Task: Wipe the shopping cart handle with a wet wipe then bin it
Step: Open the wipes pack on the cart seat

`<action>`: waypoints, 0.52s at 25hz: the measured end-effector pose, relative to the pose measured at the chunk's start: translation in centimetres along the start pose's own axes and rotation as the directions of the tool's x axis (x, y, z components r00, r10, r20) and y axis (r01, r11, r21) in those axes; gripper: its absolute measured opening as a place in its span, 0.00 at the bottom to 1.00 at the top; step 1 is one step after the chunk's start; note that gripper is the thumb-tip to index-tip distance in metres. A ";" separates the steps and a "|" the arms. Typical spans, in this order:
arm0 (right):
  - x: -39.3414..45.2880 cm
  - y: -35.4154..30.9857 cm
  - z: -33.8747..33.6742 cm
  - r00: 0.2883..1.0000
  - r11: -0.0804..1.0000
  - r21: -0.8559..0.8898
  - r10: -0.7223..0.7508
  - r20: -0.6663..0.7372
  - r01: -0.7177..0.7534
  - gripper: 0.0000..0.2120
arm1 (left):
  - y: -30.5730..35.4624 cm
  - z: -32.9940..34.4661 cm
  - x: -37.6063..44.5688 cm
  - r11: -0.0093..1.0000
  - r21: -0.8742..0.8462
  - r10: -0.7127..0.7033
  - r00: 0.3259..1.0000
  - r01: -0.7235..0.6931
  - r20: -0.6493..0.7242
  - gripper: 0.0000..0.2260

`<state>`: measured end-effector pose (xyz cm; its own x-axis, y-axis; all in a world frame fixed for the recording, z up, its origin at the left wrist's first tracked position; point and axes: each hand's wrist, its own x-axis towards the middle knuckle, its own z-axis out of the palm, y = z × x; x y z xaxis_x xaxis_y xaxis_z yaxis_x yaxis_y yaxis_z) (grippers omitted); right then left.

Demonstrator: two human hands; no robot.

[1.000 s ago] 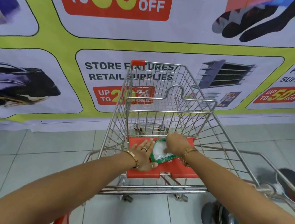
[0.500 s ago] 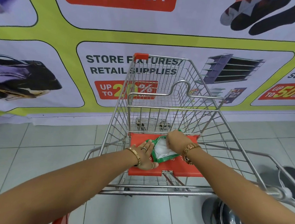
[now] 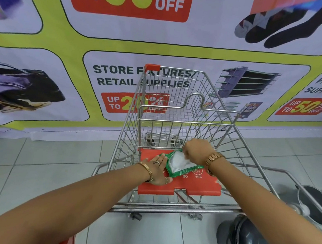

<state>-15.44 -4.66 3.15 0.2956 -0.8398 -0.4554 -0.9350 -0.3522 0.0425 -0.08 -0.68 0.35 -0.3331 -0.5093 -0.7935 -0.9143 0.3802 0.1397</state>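
The green wet wipe pack [image 3: 179, 166] lies on the cart's red seat flap [image 3: 180, 185], a steady base for dispensing. The left hand [image 3: 157, 169] rests flat and spread, pinning the pack's edge. The right hand [image 3: 197, 148] pinches at the white opening, apparently drawing a wipe. The handle appears not yet wiped.

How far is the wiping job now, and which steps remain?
Early stage. Done: the green wipe pack lies on the cart's red seat flap. In hand: the left hand steadies the pack while the right hand pinches at a white wipe in its opening. Left: pulling the wipe free, wiping the handle, binning it. No bin is clearly identifiable.
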 end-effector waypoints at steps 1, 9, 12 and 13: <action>-0.4 0.1 -0.6 1.000 1.000 0.006 0.004 -0.014 -0.004 0.11 | 0.0 -0.1 0.0 1.000 -0.009 0.001 1.000 -0.001 -0.004 0.36; -2.9 1.5 -3.0 0.994 0.971 0.233 0.067 -0.083 -0.046 0.06 | 0.1 -0.4 -0.7 0.997 -0.080 -0.013 0.999 0.009 -0.048 0.37; -2.9 2.0 -2.8 0.994 0.962 0.261 0.094 -0.062 -0.075 0.12 | 0.3 -0.2 -1.0 0.996 -0.084 -0.025 0.998 0.020 -0.056 0.37; -2.8 2.0 -2.5 0.992 0.960 0.266 0.107 -0.060 -0.087 0.14 | 0.4 -0.1 -1.0 0.997 -0.080 -0.027 0.998 0.023 -0.056 0.37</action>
<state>-17.68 -4.10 6.70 0.2053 -0.8958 -0.3942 -0.9755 -0.1549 -0.1560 -0.12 -0.12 1.28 -0.3206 -0.5622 -0.7623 -0.9371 0.3055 0.1689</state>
